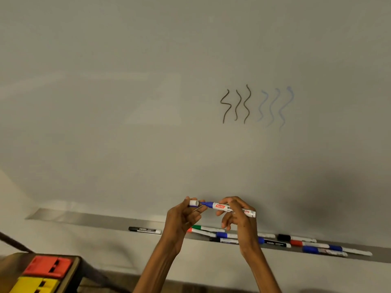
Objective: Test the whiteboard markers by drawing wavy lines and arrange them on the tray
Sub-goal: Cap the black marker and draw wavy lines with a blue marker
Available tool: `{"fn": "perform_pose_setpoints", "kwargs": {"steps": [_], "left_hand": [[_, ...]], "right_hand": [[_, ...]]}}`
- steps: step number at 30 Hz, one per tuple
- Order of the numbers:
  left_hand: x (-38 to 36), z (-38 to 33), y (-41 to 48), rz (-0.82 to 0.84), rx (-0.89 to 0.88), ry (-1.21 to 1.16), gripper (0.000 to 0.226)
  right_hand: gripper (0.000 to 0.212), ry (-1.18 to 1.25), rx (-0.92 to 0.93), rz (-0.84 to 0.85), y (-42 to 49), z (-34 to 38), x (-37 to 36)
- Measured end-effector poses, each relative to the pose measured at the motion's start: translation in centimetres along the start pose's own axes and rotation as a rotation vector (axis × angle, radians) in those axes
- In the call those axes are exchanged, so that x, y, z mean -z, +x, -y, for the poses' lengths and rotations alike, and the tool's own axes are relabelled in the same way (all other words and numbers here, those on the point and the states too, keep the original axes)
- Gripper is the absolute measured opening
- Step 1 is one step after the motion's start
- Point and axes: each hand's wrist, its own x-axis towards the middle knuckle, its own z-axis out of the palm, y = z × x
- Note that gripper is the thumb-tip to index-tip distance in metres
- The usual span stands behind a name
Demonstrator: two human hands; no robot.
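Hands meet low centre: left hand [186,214] pinches the cap [193,203], right hand [234,216] grips the uncapped blue marker [230,208] above the tray [84,218].

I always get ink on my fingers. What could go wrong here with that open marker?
The bare tip of the blue marker sits right beside the left hand holding the cap, so it might ink the fingers. The blue wavy lines look faint, so this marker may be running dry. Markers crowd the tray below; a bump could knock one off.
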Motion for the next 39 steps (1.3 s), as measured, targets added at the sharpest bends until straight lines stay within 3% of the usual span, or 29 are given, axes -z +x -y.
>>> {"fn": "perform_pose_setpoints", "kwargs": {"steps": [5,9,15,20,26,30,35,39], "left_hand": [[0.1,0.7,-0.2,-0.056,0.009,0.098,0.031],[0.5,1.4,-0.2,-0.076,0.033,0.044,0.03],[-0.1,1.9,-0.1,-0.057,-0.036,-0.017,0.027],[0.2,2.5,-0.3,-0.023,-0.053,-0.001,0.028],[3.8,2.0,-0.6,0.017,-0.044,0.09,0.025],[8.2,1.1,0.2,-0.07,-0.181,0.271,0.024],[14.0,-0.5,1.9,-0.168,-0.225,0.344,0.016],[17.6,-1.7,4.1,-0.193,-0.269,0.541,0.017]], "right_hand": [[0.05,-0.08,0.007,0.024,-0.3,-0.8,-1.8],[0.031,-0.043,-0.05,-0.015,-0.8,-1.3,-2.5],[0.037,0.04,0.075,-0.101,-2.5,-1.7,-4.3],[0.036,0.088,-0.095,-0.143,-2.7,-1.8,-4.1],[0.023,0.072,-0.313,0.096,-1.6,-1.1,-2.6],[0.017,-0.035,-0.322,0.122,-0.7,-2.4,-3.4],[0.014,-0.207,-0.304,0.309,0.3,-5.8,-6.7],[0.016,-0.441,-0.232,0.421,2.0,-9.8,-10.3]]}}
